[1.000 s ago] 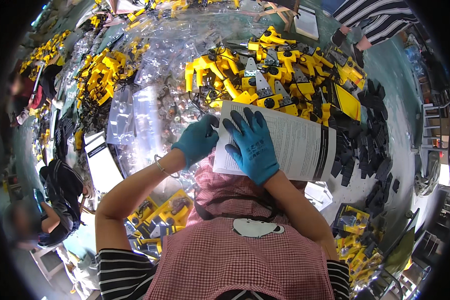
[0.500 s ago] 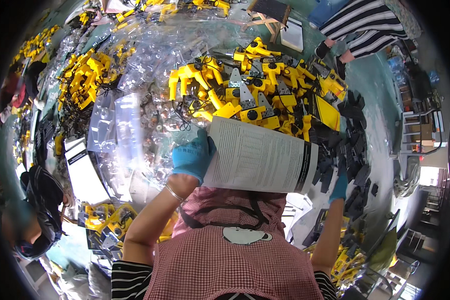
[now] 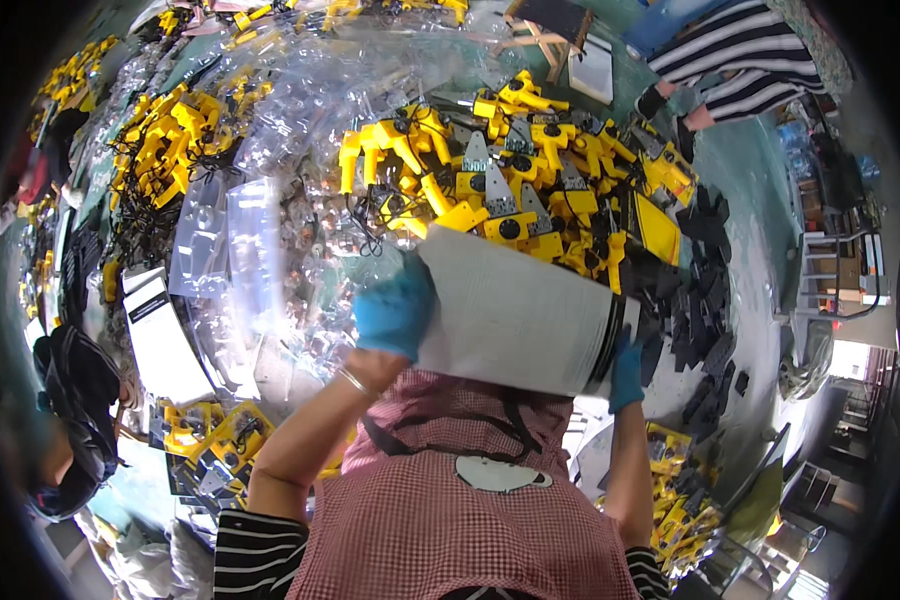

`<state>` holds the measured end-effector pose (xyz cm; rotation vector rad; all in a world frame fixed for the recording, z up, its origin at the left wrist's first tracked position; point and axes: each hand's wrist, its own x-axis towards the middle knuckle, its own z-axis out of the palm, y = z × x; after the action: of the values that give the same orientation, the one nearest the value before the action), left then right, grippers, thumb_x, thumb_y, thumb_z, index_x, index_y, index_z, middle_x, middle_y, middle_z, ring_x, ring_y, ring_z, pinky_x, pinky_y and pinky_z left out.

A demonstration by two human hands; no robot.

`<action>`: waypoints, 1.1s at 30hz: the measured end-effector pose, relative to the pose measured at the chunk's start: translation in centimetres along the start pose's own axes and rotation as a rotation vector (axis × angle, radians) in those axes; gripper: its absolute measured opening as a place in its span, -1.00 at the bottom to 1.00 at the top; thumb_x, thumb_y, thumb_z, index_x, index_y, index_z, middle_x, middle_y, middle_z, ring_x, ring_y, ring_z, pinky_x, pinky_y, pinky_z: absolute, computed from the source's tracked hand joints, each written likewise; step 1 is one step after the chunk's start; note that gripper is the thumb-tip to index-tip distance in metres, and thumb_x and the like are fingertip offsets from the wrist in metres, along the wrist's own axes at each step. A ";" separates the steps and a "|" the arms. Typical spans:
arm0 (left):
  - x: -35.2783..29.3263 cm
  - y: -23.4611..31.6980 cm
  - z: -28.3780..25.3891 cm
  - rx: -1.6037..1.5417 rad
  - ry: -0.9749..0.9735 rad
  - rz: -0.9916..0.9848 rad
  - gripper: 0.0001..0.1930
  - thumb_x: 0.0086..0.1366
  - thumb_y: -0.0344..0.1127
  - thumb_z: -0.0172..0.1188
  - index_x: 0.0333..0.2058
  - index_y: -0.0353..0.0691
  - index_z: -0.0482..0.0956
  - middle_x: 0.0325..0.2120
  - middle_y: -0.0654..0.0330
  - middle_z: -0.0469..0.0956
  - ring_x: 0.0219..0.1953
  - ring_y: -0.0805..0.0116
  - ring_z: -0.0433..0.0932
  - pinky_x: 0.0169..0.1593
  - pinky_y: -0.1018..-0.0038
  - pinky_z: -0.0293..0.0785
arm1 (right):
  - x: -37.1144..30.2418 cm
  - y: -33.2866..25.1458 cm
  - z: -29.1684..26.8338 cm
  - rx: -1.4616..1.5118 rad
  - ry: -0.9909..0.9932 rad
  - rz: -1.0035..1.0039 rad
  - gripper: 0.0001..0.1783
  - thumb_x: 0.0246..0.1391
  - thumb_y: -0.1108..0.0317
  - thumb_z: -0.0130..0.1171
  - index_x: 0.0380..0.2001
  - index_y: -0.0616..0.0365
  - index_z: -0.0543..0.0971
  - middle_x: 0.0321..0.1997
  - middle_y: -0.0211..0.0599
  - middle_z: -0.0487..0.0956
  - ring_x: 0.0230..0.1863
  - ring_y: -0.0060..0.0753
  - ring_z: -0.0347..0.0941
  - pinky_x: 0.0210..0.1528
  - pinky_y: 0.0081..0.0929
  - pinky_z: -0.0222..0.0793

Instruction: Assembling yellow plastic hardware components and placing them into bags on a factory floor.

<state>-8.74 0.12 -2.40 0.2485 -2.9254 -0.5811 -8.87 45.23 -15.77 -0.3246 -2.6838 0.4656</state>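
A pile of white printed sheets [image 3: 520, 310], with dark bands near its right end, lies bent in front of my apron. My left hand [image 3: 395, 308], in a blue glove, is closed on its left edge; motion blurs the fingers. At the right edge, where several bands look fanned apart, the blue-gloved right hand [image 3: 626, 375] is closed on the paper. Its fingertips are partly hard to make out. Just beyond the sheets is a heap of yellow power tools [image 3: 550, 140] with grey metal plates and black cords.
Dark flat pieces [image 3: 705, 290] are heaped at the right. Clear plastic bags [image 3: 255, 240] spread over the left, near a second yellow heap [image 3: 170, 140]. White printed papers [image 3: 165, 335] lie at the left. Another person's striped trousers [image 3: 740, 60] show at the far right, by a folding stool [image 3: 548, 28].
My right hand has moved left from beside the dark pieces to the right edge of the sheets. My left hand keeps its hold, and the sheets have shifted slightly and blurred.
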 end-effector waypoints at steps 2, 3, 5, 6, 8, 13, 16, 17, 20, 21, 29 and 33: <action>-0.7 -1.7 -0.6 -0.074 -0.036 -0.025 -0.82 0.36 -0.22 -0.01 -0.37 -0.18 0.36 -0.68 -0.01 0.51 -0.61 -0.08 0.53 -0.50 0.11 0.43 | 1.5 -3.2 -2.4 0.307 -0.436 0.147 -0.37 0.25 0.02 0.01 0.19 0.30 0.33 0.17 0.32 0.35 0.23 0.13 0.24 0.27 -0.17 0.14; -0.3 -1.3 -0.6 -0.074 -0.039 -0.016 -0.82 0.36 -0.22 -0.01 -0.37 -0.18 0.36 -0.68 -0.01 0.51 -0.61 -0.08 0.53 -0.50 0.11 0.43 | 1.9 -2.8 -3.2 0.154 -0.469 0.092 -0.42 0.23 0.09 0.07 0.19 0.26 0.36 0.19 0.29 0.34 0.24 0.13 0.24 0.28 -0.15 0.14; -1.4 -2.4 -0.4 -0.075 0.008 0.002 -0.81 0.36 -0.20 0.00 -0.36 -0.18 0.37 -0.62 -0.03 0.54 -0.57 -0.09 0.54 -0.48 0.10 0.43 | 1.1 -16.9 -6.0 0.267 -0.296 -0.200 -0.46 0.14 0.38 0.10 0.20 0.23 0.35 0.21 0.09 0.37 0.26 0.06 0.27 0.31 -0.26 0.17; -0.7 -1.6 -1.2 -0.089 -0.141 -0.054 -0.82 0.34 -0.20 0.02 -0.29 -0.18 0.41 -0.54 -0.06 0.56 -0.51 -0.09 0.56 -0.44 0.11 0.44 | -0.3 -19.7 -6.8 0.284 -0.370 -0.384 -0.43 0.09 0.33 0.14 0.20 0.20 0.35 0.25 0.05 0.33 0.29 0.11 0.22 0.34 -0.16 0.10; -0.3 -2.2 -0.9 -0.162 -0.150 -0.019 -0.82 0.34 -0.20 0.04 -0.24 -0.18 0.42 -0.51 -0.07 0.57 -0.47 -0.09 0.56 -0.41 0.11 0.45 | -2.3 -25.9 -8.0 0.275 -0.557 -0.697 -0.32 -0.02 0.14 0.22 0.20 0.09 0.37 0.29 -0.03 0.29 0.33 0.18 0.12 0.39 0.00 -0.04; -1.0 -4.1 -2.4 -0.536 -0.435 -0.175 -0.67 0.34 -0.28 0.07 0.05 -0.19 0.40 -0.39 -0.01 0.60 -0.39 0.28 0.61 -0.26 0.34 0.49 | -3.4 -29.7 -6.5 0.171 -0.664 -0.883 -0.21 -0.15 -0.03 0.31 0.21 -0.13 0.38 0.32 -0.09 0.23 0.36 0.29 0.00 0.39 0.23 -0.19; -2.2 -6.0 -1.6 -0.618 -0.471 -0.153 -0.57 0.32 -0.31 0.07 0.15 -0.19 0.32 -0.23 0.01 0.58 -0.21 0.28 0.55 -0.14 0.38 0.47 | -3.8 -29.4 -6.3 0.202 -0.648 -0.903 -0.22 -0.17 -0.06 0.32 0.20 -0.20 0.39 0.33 -0.11 0.22 0.36 0.25 0.01 0.39 0.22 -0.17; -2.3 -6.0 -1.7 -0.618 -0.486 -0.144 -0.56 0.31 -0.38 0.06 0.17 -0.22 0.32 -0.20 0.14 0.56 -0.24 0.52 0.48 -0.16 0.50 0.45 | -3.9 -29.4 -6.3 0.201 -0.640 -0.904 -0.22 -0.17 -0.06 0.32 0.19 -0.16 0.40 0.33 -0.11 0.22 0.36 0.24 0.01 0.39 0.21 -0.18; -2.4 -5.7 -2.3 -0.693 -0.631 -0.192 -0.53 0.30 -0.39 0.07 0.19 -0.22 0.30 -0.27 0.20 0.53 -0.28 0.55 0.45 -0.18 0.56 0.44 | -5.1 -29.6 -6.5 0.242 -0.644 -0.905 -0.20 -0.17 -0.07 0.32 0.18 -0.06 0.40 0.32 -0.12 0.23 0.36 0.23 0.01 0.40 0.21 -0.18; -2.8 -5.2 -2.5 -0.685 -0.636 -0.186 -0.53 0.30 -0.39 0.07 0.19 -0.22 0.30 -0.27 0.20 0.53 -0.28 0.55 0.45 -0.18 0.56 0.44 | -5.7 -29.8 -6.4 0.277 -0.659 -0.908 -0.19 -0.17 -0.08 0.32 0.17 0.00 0.41 0.32 -0.13 0.24 0.36 0.23 0.01 0.41 0.20 -0.18; -5.3 -5.4 -0.4 -0.990 -0.704 -0.312 -0.48 0.26 -0.42 0.10 0.19 -0.29 0.22 -0.19 0.26 0.46 -0.29 0.63 0.34 -0.27 0.67 0.37 | -6.4 -29.4 -4.4 0.453 -0.669 -1.072 -0.19 -0.09 -0.16 0.21 0.18 0.08 0.39 0.32 -0.13 0.26 0.40 0.05 0.02 0.45 0.06 -0.21; -6.4 -5.8 0.1 -1.093 -0.890 -0.287 -0.41 0.25 -0.43 0.13 0.23 -0.31 0.15 -0.02 0.22 0.39 -0.11 0.59 0.34 -0.08 0.64 0.39 | -6.9 -28.7 -3.7 0.472 -0.655 -1.088 -0.22 -0.05 -0.15 0.18 0.18 0.07 0.39 0.31 -0.13 0.29 0.38 0.01 0.07 0.45 0.05 -0.19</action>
<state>-1.71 -3.92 -5.46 0.2993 -2.6388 -2.7250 -5.70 17.90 -4.45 1.5546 -2.6513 0.8784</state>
